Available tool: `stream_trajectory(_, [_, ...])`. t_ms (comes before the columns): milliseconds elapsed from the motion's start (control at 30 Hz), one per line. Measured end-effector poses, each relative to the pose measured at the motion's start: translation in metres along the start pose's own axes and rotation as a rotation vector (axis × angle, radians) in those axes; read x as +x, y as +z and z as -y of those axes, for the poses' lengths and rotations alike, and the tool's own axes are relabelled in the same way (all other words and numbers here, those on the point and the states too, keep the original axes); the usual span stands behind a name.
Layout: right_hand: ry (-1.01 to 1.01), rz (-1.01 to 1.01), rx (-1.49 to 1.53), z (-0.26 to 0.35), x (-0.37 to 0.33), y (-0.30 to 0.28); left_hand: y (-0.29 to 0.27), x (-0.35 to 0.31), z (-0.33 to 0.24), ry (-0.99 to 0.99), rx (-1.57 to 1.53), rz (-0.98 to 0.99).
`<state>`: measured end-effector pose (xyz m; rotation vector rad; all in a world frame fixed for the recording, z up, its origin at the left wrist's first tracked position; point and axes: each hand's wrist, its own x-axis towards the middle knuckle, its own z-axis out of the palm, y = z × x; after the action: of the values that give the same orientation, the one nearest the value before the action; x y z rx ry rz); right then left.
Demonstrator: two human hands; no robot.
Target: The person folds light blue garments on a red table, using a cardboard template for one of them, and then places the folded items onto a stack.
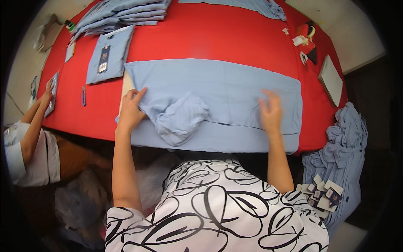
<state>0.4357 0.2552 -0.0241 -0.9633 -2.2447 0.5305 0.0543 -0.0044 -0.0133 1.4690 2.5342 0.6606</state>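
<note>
A light blue garment (226,90) lies spread flat across the near edge of a red table (218,35), with a sleeve bunched up near its lower left. My left hand (131,110) presses flat on the garment's left side, fingers apart, next to the bunched sleeve (181,117). My right hand (270,112) rests on the right part of the cloth, slightly blurred, with fingers spread. Neither hand grips anything.
A folded blue shirt with a dark tag (108,59) and a stack of folded shirts (124,14) lie at the far left. Another person's hand (46,95) rests at the left edge. A heap of blue garments (344,143) and small tags (323,195) sit at right.
</note>
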Motion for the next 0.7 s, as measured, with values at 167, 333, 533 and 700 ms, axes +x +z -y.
stream_trajectory(167, [-0.433,0.449,0.174,0.132,-0.003,0.062,-0.009,-0.011,0.004,0.028,0.001,0.001])
stream_trajectory(333, [-0.399,1.032,0.493,0.192,-0.031,0.012,-0.002,-0.018,0.01,0.046,-0.005,-0.057])
stream_trajectory(533, [0.26,0.897,1.301,0.15,-0.025,-0.015,0.0,-0.015,0.018,0.058,-0.059,-0.041])
stream_trajectory(700, [0.726,0.38,0.939,0.049,-0.025,-0.034,-0.01,-0.012,0.005,-0.015,-0.053,0.012])
